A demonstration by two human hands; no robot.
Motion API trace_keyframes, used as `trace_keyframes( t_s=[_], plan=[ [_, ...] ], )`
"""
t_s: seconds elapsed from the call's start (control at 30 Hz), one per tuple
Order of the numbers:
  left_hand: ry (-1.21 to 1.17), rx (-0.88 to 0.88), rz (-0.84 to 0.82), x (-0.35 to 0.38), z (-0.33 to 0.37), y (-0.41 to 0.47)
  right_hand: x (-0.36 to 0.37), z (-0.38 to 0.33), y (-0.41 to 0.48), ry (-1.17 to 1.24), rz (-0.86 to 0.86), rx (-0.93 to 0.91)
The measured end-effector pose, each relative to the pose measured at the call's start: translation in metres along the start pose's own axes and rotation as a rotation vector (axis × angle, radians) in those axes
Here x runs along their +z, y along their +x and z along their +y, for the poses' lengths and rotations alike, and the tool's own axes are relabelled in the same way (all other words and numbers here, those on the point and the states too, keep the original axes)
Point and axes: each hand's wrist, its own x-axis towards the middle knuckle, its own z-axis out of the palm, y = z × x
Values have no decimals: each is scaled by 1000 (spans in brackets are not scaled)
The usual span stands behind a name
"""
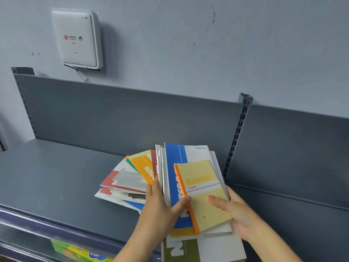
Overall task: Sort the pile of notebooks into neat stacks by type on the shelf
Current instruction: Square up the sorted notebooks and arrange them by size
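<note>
Yellow card with an orange spine tops the bundle (213, 157) that both hands hold over the grey shelf (56, 176). This is a small Gambit notebook (202, 188) lying on a larger blue notebook (174, 163), with white covers under them and an olive notebook (181, 248) showing lower down. The step in hand looks like squaring up one lot beside the pile (128, 184), which lies fanned on the shelf just to the left. Next, the small notebook probably needs lifting off and setting apart, since its size differs from the rest. The left hand (158, 210) clasps the bundle's left edge, its thumb across the blue cover and its fingers hidden beneath. The right hand (243, 218) reaches in from the right, palm under the bundle, thumb pressed on the yellow cover, so each hand pinches the bundle.
</note>
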Motion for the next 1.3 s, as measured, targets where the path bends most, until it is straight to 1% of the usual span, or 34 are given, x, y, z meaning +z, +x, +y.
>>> trace_keyframes(
  t_s=[0.17, 0.27, 0.37, 0.47, 0.6, 0.7, 0.83, 0.93, 1.03, 1.17, 1.3],
  plan=[
    [107, 40, 71, 20, 7, -8, -15, -5, -19, -10, 25, -73],
    [83, 60, 86, 36, 20, -14, -31, -10, -29, -1, 28, -98],
    [29, 119, 51, 61, 42, -21, -60, -13, -38, -21, 52, -113],
    [-36, 172, -26, 98, 56, -20, -100, -13, -46, -106, 131, -146],
    [-287, 123, -201, 162, 65, -13, -166, -15, -62, -287, 225, -236],
    [-337, 152, -216, 219, 77, -14, -218, -9, -72, -393, 323, -305],
    [-329, 183, -211, 290, 98, -21, -280, 4, -81, -394, 500, -345],
    [-321, 195, -224, 327, 106, -24, -312, 13, -86, -358, 574, -376],
    [-308, 206, -215, 347, 112, -25, -332, 18, -89, -334, 591, -393],
    [-333, 166, -228, 354, 116, -26, -343, 27, -86, -305, 537, -380],
    [-282, 140, -198, 356, 116, -26, -343, 41, -81, -297, 515, -351]
  ],
)
